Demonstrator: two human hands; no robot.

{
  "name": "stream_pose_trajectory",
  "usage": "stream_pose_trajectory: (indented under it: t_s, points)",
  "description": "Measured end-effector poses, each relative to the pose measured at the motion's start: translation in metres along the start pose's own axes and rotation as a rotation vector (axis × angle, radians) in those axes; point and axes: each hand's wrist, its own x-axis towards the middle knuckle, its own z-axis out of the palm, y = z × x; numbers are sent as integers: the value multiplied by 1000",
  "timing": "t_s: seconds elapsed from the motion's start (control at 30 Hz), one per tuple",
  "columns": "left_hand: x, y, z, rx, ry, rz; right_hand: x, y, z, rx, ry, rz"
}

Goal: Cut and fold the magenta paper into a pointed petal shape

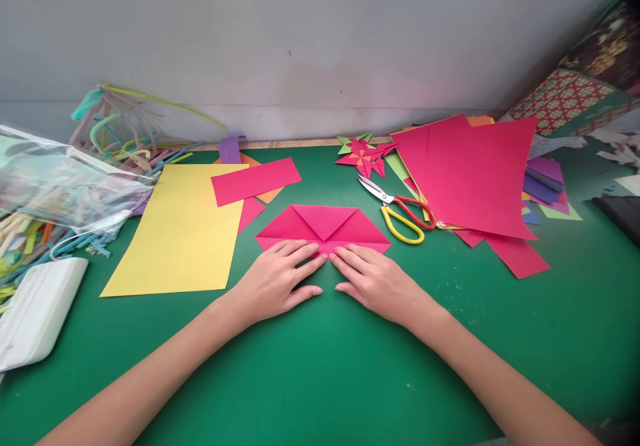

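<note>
A folded pinkish-red sheet of paper [324,223] lies on the green table in front of me, its upper corners slanted in and a triangular flap pointing down at its middle. My left hand [287,274] rests flat on its lower left edge, fingers stretched out. On the lower right edge lies my right hand [373,277], also with extended fingers. The fingertips of both hands almost meet at the centre and hide part of the lower edge. Scissors [400,211] with one red and one yellow handle lie beyond my right hand, blades parted.
Left of the folded paper are a yellow sheet [180,233] and a red strip [256,181]. A folded paper star [364,157] sits near the wall. Large red sheets [475,173] are piled at right. Pipe cleaners [125,139] and a white device [43,313] occupy the left side.
</note>
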Motion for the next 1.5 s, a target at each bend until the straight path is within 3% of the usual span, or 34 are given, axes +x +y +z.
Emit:
stream_pose_trajectory:
  t_s: [0.47, 1.13, 1.27, 1.33, 1.5]
  points:
    - [-1, -2, 3, -13, 18, 1, -19, 27, -28, 39, -89, -61]
    - [-1, -2, 3, -12, 16, -5, -59, 55, -43, -2, -34, -41]
    - [-1, -3, 4, -14, 23, -3, -51, 45, -42, -8, 145, -24]
    - [-1, -3, 4, -11, 25, 8, -40, 32, -36, 5, 175, 1]
    - [0, -1, 5, 15, 20, 11, -17, 3, -8, 70, -63, -8]
